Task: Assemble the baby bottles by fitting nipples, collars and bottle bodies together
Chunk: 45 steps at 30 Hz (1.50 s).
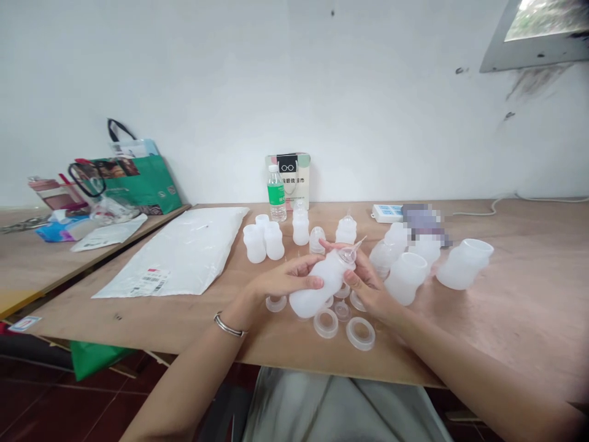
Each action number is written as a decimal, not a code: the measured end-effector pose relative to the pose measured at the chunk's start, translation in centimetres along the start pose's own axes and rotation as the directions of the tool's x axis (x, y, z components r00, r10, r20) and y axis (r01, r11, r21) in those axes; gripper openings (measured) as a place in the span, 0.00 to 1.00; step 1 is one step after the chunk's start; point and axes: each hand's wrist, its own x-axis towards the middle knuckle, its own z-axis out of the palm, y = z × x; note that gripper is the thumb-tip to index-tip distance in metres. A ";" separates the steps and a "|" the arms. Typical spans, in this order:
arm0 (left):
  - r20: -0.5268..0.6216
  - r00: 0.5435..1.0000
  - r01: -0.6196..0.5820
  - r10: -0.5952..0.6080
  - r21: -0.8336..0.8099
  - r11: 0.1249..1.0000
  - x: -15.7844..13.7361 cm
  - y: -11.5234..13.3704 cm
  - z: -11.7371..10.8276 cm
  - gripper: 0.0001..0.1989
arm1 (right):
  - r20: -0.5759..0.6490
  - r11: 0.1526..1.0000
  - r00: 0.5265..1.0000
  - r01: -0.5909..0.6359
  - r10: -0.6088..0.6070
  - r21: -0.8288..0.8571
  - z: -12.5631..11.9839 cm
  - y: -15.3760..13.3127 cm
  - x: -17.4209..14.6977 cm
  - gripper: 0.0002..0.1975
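Observation:
A frosted white baby bottle (317,285) is tilted between my two hands, its mouth up to the right. My left hand (294,276) wraps round the bottle's body, thumb along its side. At the neck, my right hand (363,276) closes its fingers on the clear nipple top (348,254); whether the top is fully seated I cannot tell. Below the bottle lie several translucent rings, among them a collar ring (361,333) and another ring (326,323), with a loose clear nipple (342,310) between them. A small clear domed cap (317,240) stands just behind my hands.
Open bottles (407,278) stand at the right, one leaning bottle (464,264) beyond them. Small bottles (255,244) stand left of centre. A water bottle (277,194), paper bag (301,178), white mailer (184,252) and power strip (388,213) lie farther back or left.

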 end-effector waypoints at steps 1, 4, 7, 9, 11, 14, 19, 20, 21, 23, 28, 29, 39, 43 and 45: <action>-0.030 0.999 -0.037 0.037 0.003 0.999 0.2 -0.1 0.2 0.24 | -0.018 1.000 1.000 -0.003 0.003 0.016 0.0 0.1 0.0 0.18; -0.137 0.970 -0.187 0.201 0.111 0.976 0.6 -0.4 0.8 0.22 | -0.066 0.998 0.998 0.003 0.001 0.068 0.2 0.4 0.1 0.17; -0.214 0.920 -0.277 0.327 0.232 0.932 0.8 -0.4 1.2 0.24 | -0.077 0.996 0.997 0.014 -0.007 0.083 0.0 0.3 0.1 0.18; -0.236 0.918 -0.261 0.318 0.245 0.934 0.6 -0.4 1.3 0.23 | -0.060 0.998 0.998 0.015 -0.011 0.059 -0.3 0.1 0.1 0.17; -0.220 0.942 -0.214 0.254 0.190 0.958 0.5 -0.3 1.2 0.23 | -0.031 0.999 0.999 0.015 -0.014 0.032 -0.5 -0.1 0.1 0.18; -0.170 0.966 -0.181 0.195 0.091 0.979 0.3 -0.1 1.0 0.23 | -0.011 0.999 1.000 0.011 -0.011 0.041 -0.4 -0.2 0.2 0.17; -0.186 0.965 -0.159 0.183 0.134 0.978 0.7 0.2 1.4 0.20 | -0.132 1.000 0.991 -0.010 0.013 0.021 0.1 0.7 0.1 0.16; -0.185 0.969 -0.142 0.166 0.138 0.980 0.8 0.2 1.5 0.20 | -0.155 1.000 0.988 -0.007 0.010 0.014 0.2 0.9 0.1 0.17; -0.188 0.970 -0.129 0.155 0.142 0.981 0.8 0.3 1.6 0.20 | -0.166 1.000 0.986 -0.001 0.003 0.016 0.2 1.0 0.0 0.18; -0.209 0.964 -0.128 0.161 0.165 0.978 0.7 0.5 1.6 0.20 | -0.144 0.999 0.990 0.011 -0.005 0.040 0.3 1.1 0.0 0.22; -0.225 0.958 -0.125 0.178 0.231 0.965 0.3 0.8 1.1 0.20 | -0.032 0.994 0.999 -0.007 0.011 0.105 0.4 0.2 -0.1 0.31; -0.215 0.961 -0.122 0.172 0.228 0.966 0.2 0.9 1.0 0.20 | -0.023 0.995 1.000 -0.010 0.012 0.100 0.4 0.0 -0.1 0.30; -0.250 0.933 -0.196 0.260 0.254 0.947 -0.3 0.8 0.5 0.20 | -0.053 0.997 0.999 0.005 -0.001 0.072 0.4 -0.4 0.0 0.24; -0.353 0.892 -0.204 0.281 0.240 0.949 -0.2 0.7 0.0 0.20 | -0.138 0.994 0.990 0.052 -0.038 0.096 -0.1 0.1 0.0 0.18; -0.444 0.835 -0.251 0.324 0.217 0.943 -0.1 0.5 -0.5 0.20 | -0.159 0.994 0.985 0.083 -0.072 0.067 -0.3 0.2 0.1 0.15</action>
